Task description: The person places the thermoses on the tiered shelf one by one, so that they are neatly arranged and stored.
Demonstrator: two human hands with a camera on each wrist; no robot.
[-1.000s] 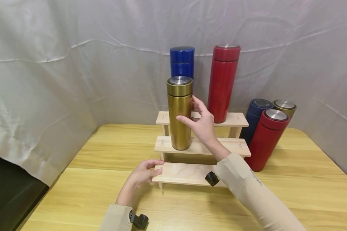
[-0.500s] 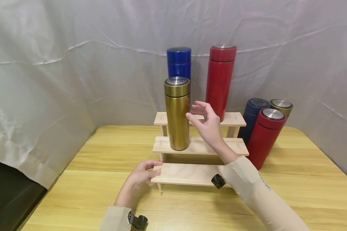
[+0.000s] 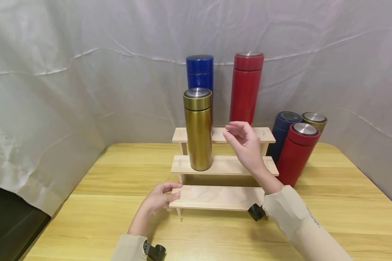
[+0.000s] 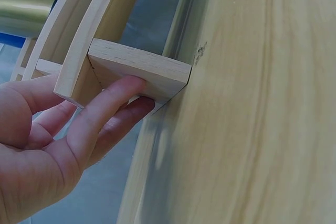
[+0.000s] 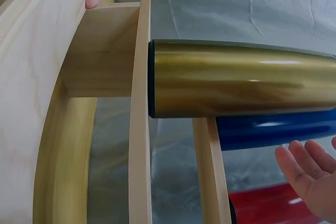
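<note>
A three-tier wooden display stand (image 3: 215, 197) is on the table. My left hand (image 3: 158, 198) grips the left end of its lowest shelf; in the left wrist view its fingers (image 4: 113, 100) lie against the side board. Upright on the left of the middle shelf is a gold thermos (image 3: 198, 134). My right hand (image 3: 246, 145) is in the air to the right of it, apart from it, with loosely bent fingers and nothing in them. Behind, a blue thermos (image 3: 200, 72) and a red thermos (image 3: 246, 88) stand on the top shelf. The right hand hides the red one's base.
Right of the stand, a dark blue thermos (image 3: 282, 132), a second red thermos (image 3: 297, 156) and a second gold thermos (image 3: 315, 117) stand close together on the wooden table (image 3: 94, 217). A pale grey cloth (image 3: 134, 90) hangs behind.
My right hand has let go of the gold thermos and drawn away to the right. The thermos stays standing on the middle shelf. My left hand keeps its hold on the stand.
</note>
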